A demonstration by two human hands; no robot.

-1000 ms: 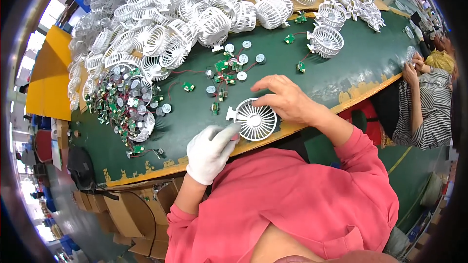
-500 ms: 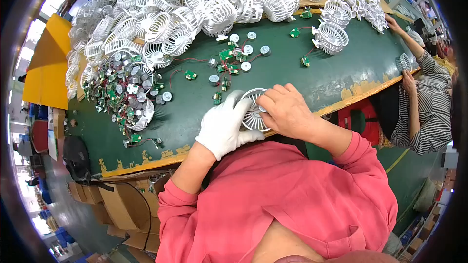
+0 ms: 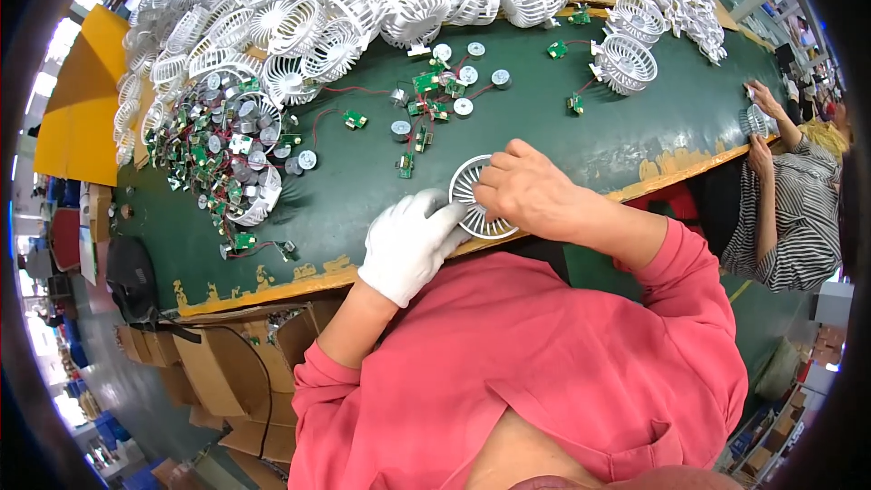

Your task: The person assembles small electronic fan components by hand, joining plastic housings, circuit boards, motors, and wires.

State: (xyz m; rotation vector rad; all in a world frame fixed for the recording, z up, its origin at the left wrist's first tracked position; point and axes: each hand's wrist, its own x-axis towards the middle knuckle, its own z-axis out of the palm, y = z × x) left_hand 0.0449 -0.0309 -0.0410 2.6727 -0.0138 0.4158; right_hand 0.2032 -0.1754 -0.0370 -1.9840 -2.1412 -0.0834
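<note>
View from the head: one person in a pink top sits at a green table (image 3: 363, 209), with two hands out in front.
Fan cage in hand: one round white cage (image 3: 460, 183) lies at the near side of the table, right between the two hands.
Left hand: one hand in a white glove (image 3: 406, 245); its fingers touch the left side of the cage, but I cannot tell how tightly they hold it.
Right hand: one bare hand (image 3: 528, 192); its fingers are bent and reach into the cage. They hide their tips, so I cannot tell if they hold something.
Middle bunch: seven little silver motors (image 3: 463, 107), mixed with about six green boards (image 3: 425, 83) and red wires.
Right bunch: two white cages (image 3: 626, 65) touching, with three green boards (image 3: 575, 104) near them.
Lone board: one green board (image 3: 354, 119) on a red wire, left of the middle bunch.
Big piles: white cages (image 3: 413, 4), too many to count; on the left, motors and boards (image 3: 213, 150), also too many.
Other worker: one person in stripes (image 3: 798, 218) at the far right, two hands by one cage (image 3: 753, 120).
Edge: the near edge (image 3: 667, 168) is yellow and worn; the cage sits just beside it.
Room: a wide green stretch runs from the right hand to the right bunch; a smaller one lies left of the glove.
</note>
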